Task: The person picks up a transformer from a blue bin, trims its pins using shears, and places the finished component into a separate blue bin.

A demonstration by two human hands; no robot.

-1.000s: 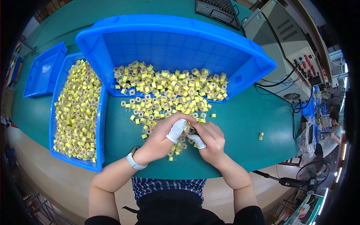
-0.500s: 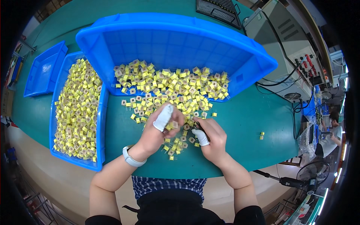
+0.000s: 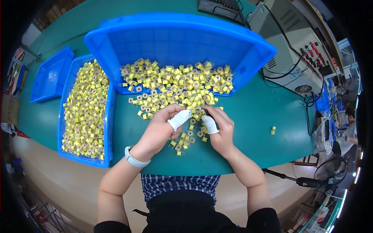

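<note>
**Left hand and right hand over yellow pin transformers**

In the head view, I cannot tell the curled left hand's grip; the right pinches a dark object. Loose transformers spread from the tipped blue bin toward the tabletop's near edge; more fill the blue tray toward the left edge.

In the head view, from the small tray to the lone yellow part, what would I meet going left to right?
Small tray, filled tray, wristband, left white cover, right white cover, lone yellow part.
</note>
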